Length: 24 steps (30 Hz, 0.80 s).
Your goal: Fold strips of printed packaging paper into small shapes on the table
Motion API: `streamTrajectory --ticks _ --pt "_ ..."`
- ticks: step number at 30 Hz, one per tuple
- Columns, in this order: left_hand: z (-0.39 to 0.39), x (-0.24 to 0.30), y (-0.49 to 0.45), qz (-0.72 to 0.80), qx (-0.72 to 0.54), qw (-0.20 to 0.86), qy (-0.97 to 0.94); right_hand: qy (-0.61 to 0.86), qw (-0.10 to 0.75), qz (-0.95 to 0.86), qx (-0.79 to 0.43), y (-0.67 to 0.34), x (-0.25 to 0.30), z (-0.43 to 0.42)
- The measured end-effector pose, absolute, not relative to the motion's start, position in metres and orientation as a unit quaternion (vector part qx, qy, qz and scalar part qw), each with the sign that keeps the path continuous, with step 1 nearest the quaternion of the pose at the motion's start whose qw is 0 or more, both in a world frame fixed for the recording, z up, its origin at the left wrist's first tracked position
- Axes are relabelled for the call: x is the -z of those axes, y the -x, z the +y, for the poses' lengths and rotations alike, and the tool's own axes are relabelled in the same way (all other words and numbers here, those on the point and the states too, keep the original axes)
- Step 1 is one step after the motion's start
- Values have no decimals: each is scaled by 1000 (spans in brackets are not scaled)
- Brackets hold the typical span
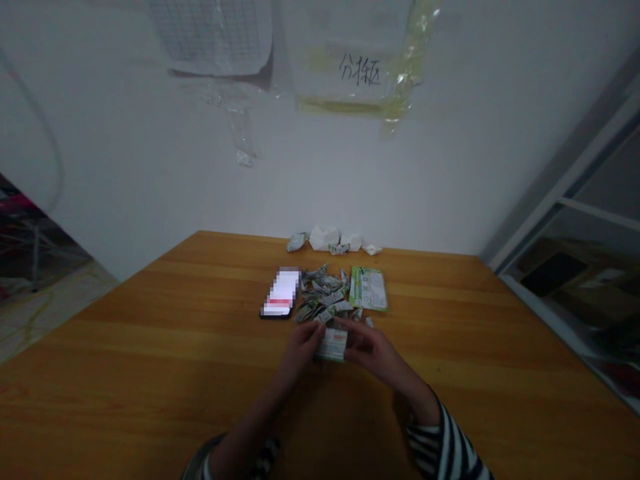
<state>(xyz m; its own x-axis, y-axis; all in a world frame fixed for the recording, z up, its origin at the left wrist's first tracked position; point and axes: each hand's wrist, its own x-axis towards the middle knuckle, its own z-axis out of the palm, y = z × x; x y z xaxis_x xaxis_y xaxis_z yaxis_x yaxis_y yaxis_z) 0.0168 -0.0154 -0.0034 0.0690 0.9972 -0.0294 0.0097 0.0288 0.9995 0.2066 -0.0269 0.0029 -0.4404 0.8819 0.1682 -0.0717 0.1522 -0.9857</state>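
A small white printed packet (333, 345) with a green lower edge is held above the near side of a pile of torn printed wrappers. My left hand (301, 347) is closed on its left edge, thumb on top. At its upper right, the fingers of my right hand (371, 350) wrap round the packet's edge, with the fingertips partly hidden. Just beyond both hands lies the pile of crumpled green-and-white wrappers (324, 293). The print on the packet is too small to read.
A lit phone (281, 293) lies left of the pile, and a flat green-and-white printed pouch (369, 289) lies right of it. Crumpled white tissues (325, 238) and a wrapper ball (297, 241) sit along the wall. A glass-fronted frame (565, 220) stands at the wooden table's right.
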Motion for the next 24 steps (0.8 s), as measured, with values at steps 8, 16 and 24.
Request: streamTrajectory --ticks 8,16,24 --pt "-19 0 -25 427 -447 520 -589 394 478 -655 -432 -204 1 -22" --pt "-29 -9 -29 428 -452 456 -636 455 482 -606 -439 -202 0 -25" --pt "-29 -9 -31 456 -499 425 -602 439 545 -542 -465 -195 -6 -27"
